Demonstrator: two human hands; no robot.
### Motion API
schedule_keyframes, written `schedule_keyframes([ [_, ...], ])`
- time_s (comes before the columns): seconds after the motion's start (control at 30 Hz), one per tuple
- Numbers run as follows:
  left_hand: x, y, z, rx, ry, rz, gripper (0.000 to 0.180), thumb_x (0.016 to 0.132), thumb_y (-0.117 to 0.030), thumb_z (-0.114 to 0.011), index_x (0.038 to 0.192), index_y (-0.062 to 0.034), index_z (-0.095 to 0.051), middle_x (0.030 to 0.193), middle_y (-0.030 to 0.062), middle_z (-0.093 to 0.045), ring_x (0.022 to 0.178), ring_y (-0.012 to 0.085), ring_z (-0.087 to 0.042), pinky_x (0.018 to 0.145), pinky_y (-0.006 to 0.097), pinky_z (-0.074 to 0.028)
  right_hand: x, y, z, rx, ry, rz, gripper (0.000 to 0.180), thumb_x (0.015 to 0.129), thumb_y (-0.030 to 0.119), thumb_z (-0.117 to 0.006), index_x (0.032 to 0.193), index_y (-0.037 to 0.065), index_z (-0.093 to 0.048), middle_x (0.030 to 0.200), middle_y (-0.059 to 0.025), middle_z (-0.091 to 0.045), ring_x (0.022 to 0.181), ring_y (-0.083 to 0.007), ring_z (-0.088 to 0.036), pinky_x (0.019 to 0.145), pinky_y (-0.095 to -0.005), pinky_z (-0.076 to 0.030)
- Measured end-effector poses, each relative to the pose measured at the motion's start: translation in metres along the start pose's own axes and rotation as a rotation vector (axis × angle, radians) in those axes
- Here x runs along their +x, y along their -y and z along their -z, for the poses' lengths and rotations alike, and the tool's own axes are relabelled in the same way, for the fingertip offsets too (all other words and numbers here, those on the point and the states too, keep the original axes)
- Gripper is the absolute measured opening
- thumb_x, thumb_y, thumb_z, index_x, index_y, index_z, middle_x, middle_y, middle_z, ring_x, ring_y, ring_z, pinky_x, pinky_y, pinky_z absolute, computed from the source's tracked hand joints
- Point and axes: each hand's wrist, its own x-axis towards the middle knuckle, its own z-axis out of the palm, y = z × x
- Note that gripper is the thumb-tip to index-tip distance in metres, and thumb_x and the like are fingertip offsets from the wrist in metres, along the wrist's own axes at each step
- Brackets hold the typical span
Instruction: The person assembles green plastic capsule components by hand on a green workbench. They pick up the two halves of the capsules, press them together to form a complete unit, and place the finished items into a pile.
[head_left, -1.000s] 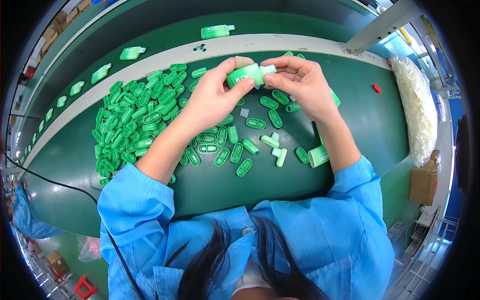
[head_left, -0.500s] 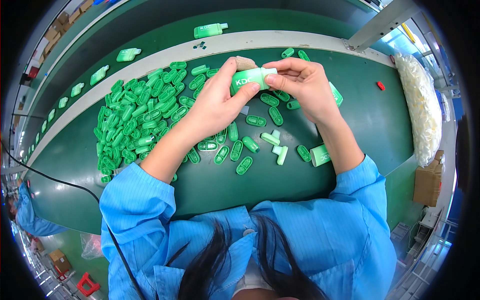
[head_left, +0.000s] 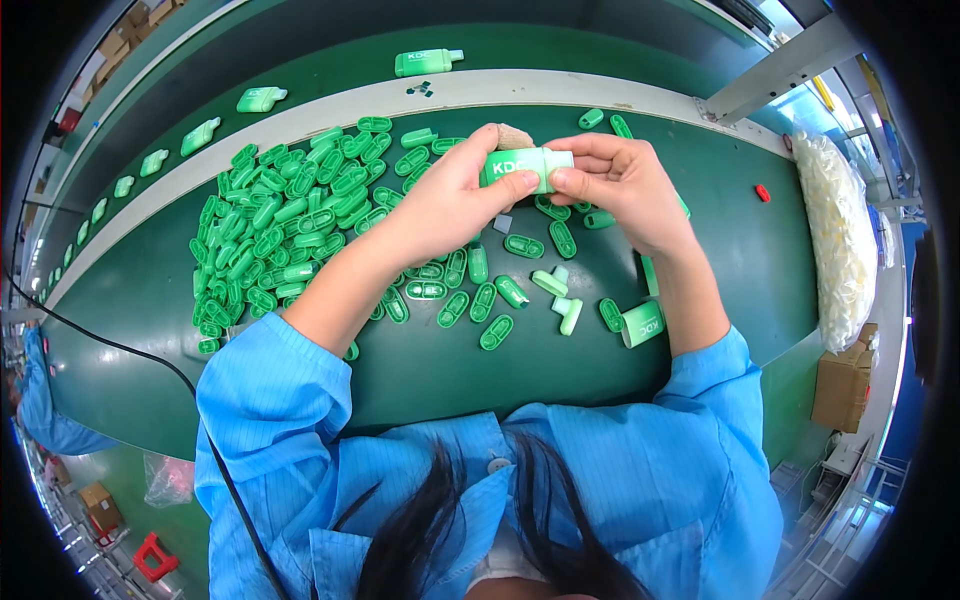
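Above the work surface I hold a light green vape with a pale mouthpiece end, between both hands. My left hand is closed round its body, thumb on the front; a tan covering is on one fingertip. My right hand pinches the mouthpiece end between thumb and bent fingers. Below the hands lie several green oval shells, two pale green mouthpiece parts and a green casing beside my right forearm. A large heap of the same green shells spreads to the left.
Beyond a pale rail, a row of green vapes lies on a green belt. A clear bag of whitish parts sits at the right edge. A small red piece lies nearby. A black cable crosses at left.
The whole view has shifted slightly. Both hands keep their hold on the vape, which now lies more level and a little to the right in the picture.
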Motion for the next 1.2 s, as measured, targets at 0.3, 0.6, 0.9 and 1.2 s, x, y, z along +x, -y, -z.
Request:
schedule_keyframes([
  [0.3,-0.003,0.001,-0.002,0.076,-0.031,-0.078,0.029,0.089,-0.017,-0.057,0.110,0.0000,-0.047,0.101,0.0089,-0.055,0.091,0.0143,-0.053,0.080,0.029,-0.044,-0.002,-0.008,0.000,0.029,0.084,-0.066,0.022,0.083,0.009,-0.065,0.098,-0.007,-0.063,0.085,-0.0133,-0.067,0.073,-0.0146,-0.066,0.066,-0.0245,-0.054],
  [0.6,-0.005,0.009,-0.013,0.119,-0.190,-0.145,0.027,0.089,-0.014,-0.054,0.111,0.0002,-0.047,0.101,0.0105,-0.055,0.093,0.0167,-0.054,0.081,0.030,-0.045,-0.002,-0.022,-0.016,0.114,-0.023,0.055,0.021,0.086,0.007,-0.062,0.100,-0.008,-0.061,0.087,-0.0147,-0.066,0.077,-0.0174,-0.066,0.069,-0.0256,-0.056],
  [0.9,0.062,-0.014,0.023,0.327,-0.272,-0.019,0.046,0.086,-0.012,-0.053,0.129,-0.0049,-0.042,0.095,0.0059,-0.055,0.072,0.0087,-0.051,0.069,0.022,-0.044,-0.002,-0.001,0.063,-0.353,-0.408,0.140,0.038,0.086,0.020,-0.062,0.114,-0.005,-0.058,0.088,-0.0107,-0.067,0.076,-0.0121,-0.063,0.061,-0.0234,-0.051],
  [1.2,0.145,0.019,0.085,1.194,-0.649,-0.026,0.060,0.077,-0.020,-0.061,0.132,-0.0099,-0.041,0.119,0.0188,-0.053,0.108,0.0328,-0.053,0.094,0.039,-0.042,-0.066,-0.031,0.111,-0.891,-0.509,0.065,0.034,0.074,0.028,-0.074,0.094,0.002,-0.067,0.090,-0.0094,-0.064,0.081,-0.0204,-0.059,0.068,-0.0321,-0.048],
])
